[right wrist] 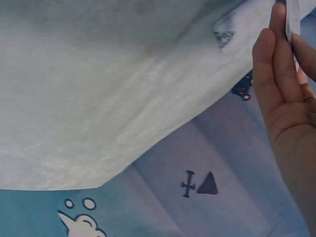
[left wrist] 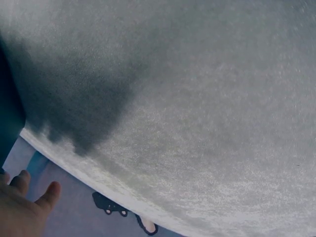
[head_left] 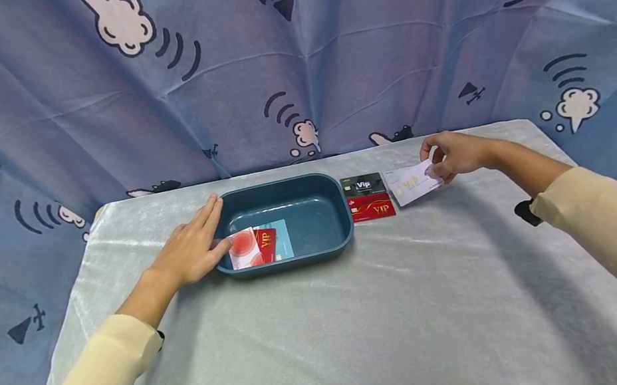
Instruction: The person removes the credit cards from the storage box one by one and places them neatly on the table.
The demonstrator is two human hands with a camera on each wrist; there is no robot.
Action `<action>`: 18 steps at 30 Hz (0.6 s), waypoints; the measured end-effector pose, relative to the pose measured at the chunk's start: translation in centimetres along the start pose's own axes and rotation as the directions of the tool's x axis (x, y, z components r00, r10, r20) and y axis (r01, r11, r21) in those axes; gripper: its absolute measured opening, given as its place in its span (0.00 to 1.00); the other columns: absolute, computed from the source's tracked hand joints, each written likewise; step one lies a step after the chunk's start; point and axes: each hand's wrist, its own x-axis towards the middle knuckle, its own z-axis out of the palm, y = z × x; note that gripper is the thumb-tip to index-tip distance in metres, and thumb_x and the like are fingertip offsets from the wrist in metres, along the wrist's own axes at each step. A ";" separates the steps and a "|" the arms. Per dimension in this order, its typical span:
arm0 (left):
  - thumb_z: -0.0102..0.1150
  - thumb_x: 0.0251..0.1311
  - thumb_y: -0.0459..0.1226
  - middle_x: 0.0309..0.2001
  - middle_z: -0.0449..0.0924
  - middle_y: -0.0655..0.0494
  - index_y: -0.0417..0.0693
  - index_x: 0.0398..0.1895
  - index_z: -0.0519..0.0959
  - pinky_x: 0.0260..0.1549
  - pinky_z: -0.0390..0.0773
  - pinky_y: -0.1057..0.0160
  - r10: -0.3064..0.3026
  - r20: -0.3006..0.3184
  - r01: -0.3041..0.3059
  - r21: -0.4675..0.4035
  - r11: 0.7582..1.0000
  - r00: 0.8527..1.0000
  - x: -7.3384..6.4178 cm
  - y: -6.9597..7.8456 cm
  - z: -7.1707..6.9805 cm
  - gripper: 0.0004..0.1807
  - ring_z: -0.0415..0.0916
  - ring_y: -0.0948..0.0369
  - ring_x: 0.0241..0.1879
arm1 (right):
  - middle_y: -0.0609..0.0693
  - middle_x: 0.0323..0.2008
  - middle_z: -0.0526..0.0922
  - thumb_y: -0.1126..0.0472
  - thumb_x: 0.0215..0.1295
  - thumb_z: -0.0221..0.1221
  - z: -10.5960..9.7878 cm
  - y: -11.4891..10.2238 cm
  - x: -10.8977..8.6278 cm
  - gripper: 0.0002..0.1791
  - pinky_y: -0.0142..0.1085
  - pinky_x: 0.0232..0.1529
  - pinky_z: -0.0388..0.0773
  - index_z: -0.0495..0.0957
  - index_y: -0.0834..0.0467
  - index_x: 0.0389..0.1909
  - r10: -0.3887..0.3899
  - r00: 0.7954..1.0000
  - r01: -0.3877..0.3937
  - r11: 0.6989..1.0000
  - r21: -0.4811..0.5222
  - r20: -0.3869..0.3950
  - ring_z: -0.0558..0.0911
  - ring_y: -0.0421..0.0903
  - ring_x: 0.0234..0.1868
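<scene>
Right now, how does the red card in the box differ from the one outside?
The boxed red card lies inside the teal box; the outer red card lies on the grey cloth.
The boxed red card is partly under a pinkish card; the outer red card adjoins a black card.
The boxed red card's lettering runs steeply; the outer red card's is nearly level.
Both show gold "VIP".

1. A table (head_left: pixel 331 337), spread with a pale grey, soft-looking cloth (head_left: pixel 453 304), lightly creased, dark shadows falling across it.
2. Toward the far side from where I stand, a dark teal tray (head_left: pixel 289 264) sits upright on the cloth.
3. Just right of it, a black card (head_left: pixel 352 186) lies flat, with a red card (head_left: pixel 362 209) directly in front, edges meeting.
4. Further right, a whitish card (right wrist: pixel 242 22), partly hidden.
</scene>
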 end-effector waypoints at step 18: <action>0.43 0.73 0.54 0.81 0.35 0.47 0.43 0.80 0.38 0.66 0.53 0.32 -0.006 0.003 0.006 0.003 1.000 1.000 0.0 0.0 0.0 0.44 0.42 0.47 0.78 | 0.63 0.39 0.77 0.72 0.70 0.54 2.2 2.8 0.3 0.16 0.42 0.37 0.85 0.60 0.74 0.52 0.094 0.992 -0.107 0.983 0.150 0.088 0.85 0.48 0.33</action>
